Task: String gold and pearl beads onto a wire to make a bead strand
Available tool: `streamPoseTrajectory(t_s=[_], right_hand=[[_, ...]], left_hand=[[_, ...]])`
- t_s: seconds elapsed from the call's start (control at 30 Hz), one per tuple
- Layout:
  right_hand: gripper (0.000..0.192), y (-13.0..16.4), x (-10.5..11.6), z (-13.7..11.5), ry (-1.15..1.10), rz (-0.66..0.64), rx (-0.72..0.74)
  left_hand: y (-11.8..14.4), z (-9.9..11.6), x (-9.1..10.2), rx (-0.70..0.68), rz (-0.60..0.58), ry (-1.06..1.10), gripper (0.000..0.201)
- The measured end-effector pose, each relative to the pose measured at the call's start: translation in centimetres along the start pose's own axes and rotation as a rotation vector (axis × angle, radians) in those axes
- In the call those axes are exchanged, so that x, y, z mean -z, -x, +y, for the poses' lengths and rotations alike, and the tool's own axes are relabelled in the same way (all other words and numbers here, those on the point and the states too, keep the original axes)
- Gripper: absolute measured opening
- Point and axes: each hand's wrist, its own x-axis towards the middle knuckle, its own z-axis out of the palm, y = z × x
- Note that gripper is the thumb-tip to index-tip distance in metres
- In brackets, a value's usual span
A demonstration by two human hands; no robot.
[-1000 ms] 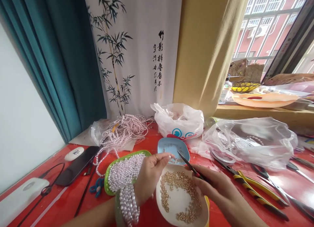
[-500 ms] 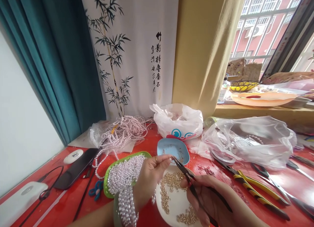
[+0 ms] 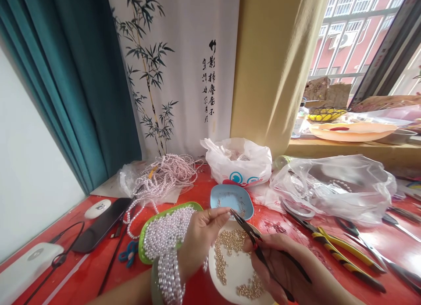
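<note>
Needle-nose pliers [image 3: 255, 242] have swung in the right hand [image 3: 279, 256] since a second ago, their tips shifting left from over the blue tray [image 3: 220, 191] to the fingertips of the left hand [image 3: 200, 232]. The right grip is wrapped around the pliers, whose dark handles stand spread apart; the left grip is a tight pinch of thumb and forefinger, and whatever may lie between them is too small to make out. Hands and tool meet above the near edge of the blue tray, just over a white bowl [image 3: 238, 267] scattered with gold beads [image 3: 250, 287]. Strands of pearly beads [image 3: 170, 276] circle the left wrist beside a pale green bangle [image 3: 156, 283]. A green tray [image 3: 142, 248] heaped with lilac pearl beads [image 3: 164, 235] sits behind that wrist. Yellow-and-black pliers [image 3: 348, 259] lie to the right on the red surface [image 3: 305, 235].
</note>
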Motion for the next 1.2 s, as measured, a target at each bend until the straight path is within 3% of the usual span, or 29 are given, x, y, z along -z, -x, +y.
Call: streamPoseTrajectory(t_s=[0.23, 0.33, 0.47, 0.53, 0.6, 0.73, 0.8, 0.9, 1.03, 1.2], right_hand=[[0.033, 0.2, 0.4, -0.6, 0.276, 0.045, 0.098], [0.033, 0.5, 0.5, -1.0, 0.630, 0.133, 0.169], [0.025, 0.9, 0.9, -0.8, 1.210, 0.314, 0.465], [0.031, 1.0, 0.8, -0.7, 1.326, 0.359, 0.543], [0.027, 1.1, 0.4, -0.8, 1.229, 0.313, 0.458], [0.032, 1.2, -0.2, -1.3, 0.761, 0.260, 0.195], [0.031, 1.2, -0.2, -1.5, 0.565, 0.235, 0.134], [0.034, 1.1, 0.1, -1.4, 0.361, 0.075, 0.100], [0.043, 0.7, 0.5, -1.1, 0.216, -0.082, 0.066], [0.044, 0.5, 0.9, -1.0, 0.304, -0.060, 0.090]], left_hand=[[0.3, 1.0, 0.3, -0.012, -0.027, -0.052, 0.026], [0.4, 1.2, 0.2, -0.019, -0.026, -0.086, 0.027], [0.5, 1.3, 0.2, -0.026, -0.033, -0.122, 0.028], [0.5, 1.4, 0.2, -0.030, -0.040, -0.147, 0.027], [0.5, 1.6, 0.3, -0.033, -0.046, -0.166, 0.028], [0.5, 1.8, 0.3, -0.044, -0.045, -0.178, 0.027], [0.5, 1.8, 0.3, -0.048, -0.042, -0.178, 0.027], [0.5, 1.8, 0.4, -0.061, -0.042, -0.178, 0.027], [0.5, 1.7, 0.4, -0.080, -0.044, -0.166, 0.026], [0.7, 1.5, 0.5, -0.065, -0.022, -0.162, 0.026]])
